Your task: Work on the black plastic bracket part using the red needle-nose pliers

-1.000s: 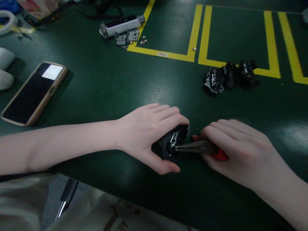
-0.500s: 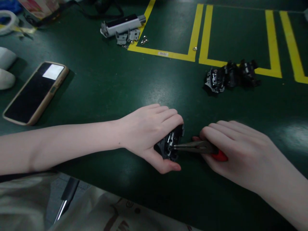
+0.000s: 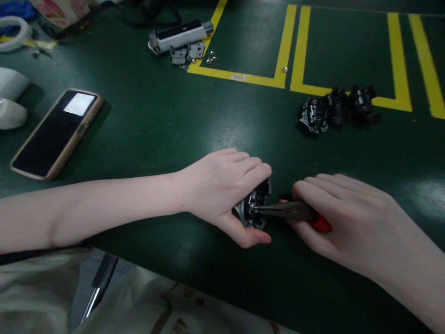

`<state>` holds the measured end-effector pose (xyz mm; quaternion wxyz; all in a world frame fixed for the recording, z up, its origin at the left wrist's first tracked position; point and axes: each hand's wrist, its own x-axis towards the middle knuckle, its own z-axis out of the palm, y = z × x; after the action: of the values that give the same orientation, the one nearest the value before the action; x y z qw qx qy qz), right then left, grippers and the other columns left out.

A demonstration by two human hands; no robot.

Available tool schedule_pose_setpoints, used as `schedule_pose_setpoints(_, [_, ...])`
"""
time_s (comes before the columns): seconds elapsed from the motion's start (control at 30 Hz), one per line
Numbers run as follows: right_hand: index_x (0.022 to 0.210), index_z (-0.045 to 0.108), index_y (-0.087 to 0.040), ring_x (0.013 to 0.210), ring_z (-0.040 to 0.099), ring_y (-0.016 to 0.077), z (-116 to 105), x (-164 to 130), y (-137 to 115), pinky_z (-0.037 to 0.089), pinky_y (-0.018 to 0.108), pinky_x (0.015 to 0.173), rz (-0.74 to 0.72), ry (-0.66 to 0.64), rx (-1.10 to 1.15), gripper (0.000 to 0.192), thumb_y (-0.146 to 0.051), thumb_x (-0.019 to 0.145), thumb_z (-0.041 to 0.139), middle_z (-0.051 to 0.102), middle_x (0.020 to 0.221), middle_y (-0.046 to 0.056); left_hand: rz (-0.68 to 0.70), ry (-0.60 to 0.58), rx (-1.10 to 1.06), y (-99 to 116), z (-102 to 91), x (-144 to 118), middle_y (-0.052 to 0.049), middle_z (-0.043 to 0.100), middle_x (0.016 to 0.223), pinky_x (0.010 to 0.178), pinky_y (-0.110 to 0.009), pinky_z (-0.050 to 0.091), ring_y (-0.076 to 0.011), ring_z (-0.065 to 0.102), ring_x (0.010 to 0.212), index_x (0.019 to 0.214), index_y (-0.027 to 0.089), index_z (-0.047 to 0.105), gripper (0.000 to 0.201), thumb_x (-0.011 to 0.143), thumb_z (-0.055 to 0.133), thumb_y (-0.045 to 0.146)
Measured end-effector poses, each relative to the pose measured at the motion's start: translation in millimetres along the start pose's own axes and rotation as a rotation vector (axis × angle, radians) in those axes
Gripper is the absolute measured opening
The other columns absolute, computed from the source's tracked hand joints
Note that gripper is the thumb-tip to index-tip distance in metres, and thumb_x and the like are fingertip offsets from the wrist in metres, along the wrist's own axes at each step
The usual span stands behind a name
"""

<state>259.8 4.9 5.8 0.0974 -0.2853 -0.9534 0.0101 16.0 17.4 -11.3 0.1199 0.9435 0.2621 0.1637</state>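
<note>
- Black part [image 3: 253, 208] w/ metal bits inside sits on the green desk [image 3: 167, 125], near its front edge, roughly centre of view.
- Left hand [image 3: 222, 192] wraps the black part from the left: fingers curled over the top, thumb under the near side, clamped on it.
- Pliers [image 3: 288, 212] come in from the right of the black part, lying almost flat; metal tip is right in the part's open face. Can't tell if the tip pinches anything, too dark.
- Right hand [image 3: 342, 218] is just right of the black part, fingers closed round the pliers' red handles; only a bit of red shows under the palm.
- Hands are close but apart, w/ the pliers' bare shank between them.
- Behind and right of the black part, well apart: a pile of similar black parts [image 3: 337, 109], lying at a yellow tape line [image 3: 347, 92].
- Far behind the black part, slightly left: white-and-black device [image 3: 179, 35] w/ small metal brackets [image 3: 187, 50] and loose screws [image 3: 210, 58] just beside it.
- Far left of the black part: phone [image 3: 57, 132], screen up, in a tan case.
- Beyond the phone, at the left edge: white objects [image 3: 10, 99], and a tape roll [image 3: 14, 30] in the far corner.
</note>
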Motion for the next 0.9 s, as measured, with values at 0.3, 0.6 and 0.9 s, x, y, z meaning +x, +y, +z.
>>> schedule_pose_setpoints(0.3, [0.076, 0.040, -0.023, 0.055, 0.051, 0.0162, -3.4, -2.1, 0.6, 0.039, 0.029, 0.052, 0.000, -0.038, 0.026, 0.015, -0.019, 0.088, 0.048, 0.051, 0.066, 0.001, 0.012, 0.008, -0.004, 0.8, -0.6, -1.1, -0.010, 0.067, 0.085, 0.066, -0.036, 0.046, -0.0242, 0.060, 0.072, 0.097, 0.010, 0.062, 0.076, 0.082, 0.041, 0.081])
schedule_pose_setpoints(0.6, [0.076, 0.040, -0.023, 0.055, 0.052, 0.0171, -4.4, -7.5, 2.1, 0.040, 0.030, 0.052, -0.025, -0.028, -0.044, 0.013, -0.020, 0.088, 0.045, 0.050, 0.066, 0.001, 0.044, 0.030, 0.029, 0.7, -0.5, -0.5, -0.009, 0.066, 0.084, 0.066, -0.035, 0.045, -0.0230, 0.061, 0.072, 0.097, 0.008, 0.063, 0.076, 0.083, 0.043, 0.080])
schedule_pose_setpoints(0.9, [0.075, 0.041, -0.023, 0.061, 0.052, 0.0190, 0.6, -2.2, -3.2, 0.040, 0.032, 0.058, -0.040, -0.016, -0.146, 0.014, -0.019, 0.088, 0.044, 0.049, 0.067, 0.002, 0.024, 0.026, 0.064, 4.0, -0.1, 0.0, -0.009, 0.066, 0.085, 0.066, -0.035, 0.045, -0.0234, 0.061, 0.072, 0.095, 0.010, 0.062, 0.072, 0.083, 0.044, 0.078])
